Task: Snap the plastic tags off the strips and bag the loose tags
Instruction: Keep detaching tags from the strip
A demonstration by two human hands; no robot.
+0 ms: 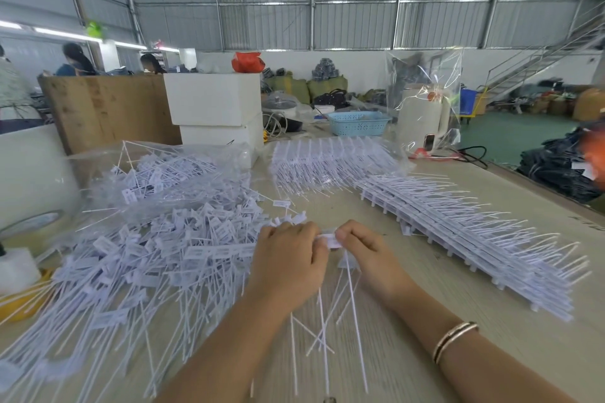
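1. Both hands meet at table centre. Left hand (pixel 288 258) and right hand (pixel 363 249) are each pinched on the same short piece of strip (pixel 329 239), thumbs close together, tails hanging down toward the wearer.
2. Judgement: mid-snap, one tag being bent or twisted off the piece.
3. Loose tags (pixel 157 258) lie in a big heap just left of the left hand, spilling toward the table edge. More sit inside the clear bag (pixel 163 170) behind the heap, its mouth lying open and flat.
4. Full strips (pixel 465 235) are stacked to the right, well clear of the hands; a second batch (pixel 330 163) lies behind, still partly in plastic.
5. Risks from here:
 - Tag snaps at the tail instead of the joint if the bend lands off the joint.
 - Freed tag flicks away onto the table (pixel 409 330) or floor; nothing catches it.
 - Heap tails are tangled, so scooping for bagging may drag tags off the left edge.
 - Bag mouth is limp, so tails can snag on it and spill.
6. Motion blur hides the exact finger contact.
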